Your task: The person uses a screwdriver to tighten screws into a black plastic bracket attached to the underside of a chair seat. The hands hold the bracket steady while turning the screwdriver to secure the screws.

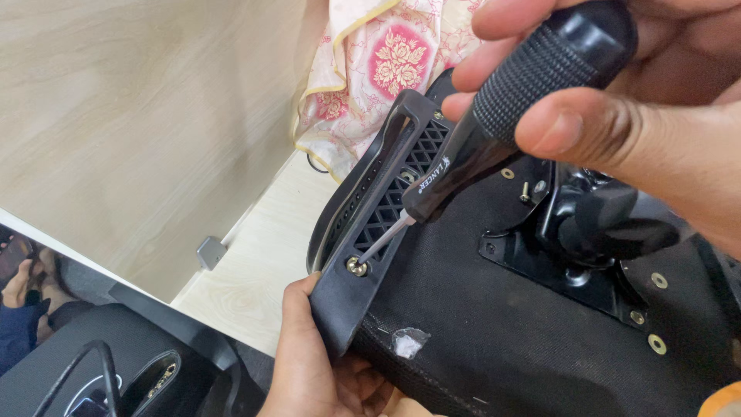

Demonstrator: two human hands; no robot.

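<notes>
Screwdriver (494,131), black-handled, is pinched between the thumb and fingers of my right hand (617,100); its tip sits in a brass-coloured screw (356,266) at the lower end of a black slotted bracket (378,216). My left hand (309,363) clasps that bracket's lower edge against the black fabric-covered seat underside (509,324). A black metal mounting plate (571,262) lies just beside. Floral cloth (386,62) lies beyond, against a pale wood-grain panel (139,116).
</notes>
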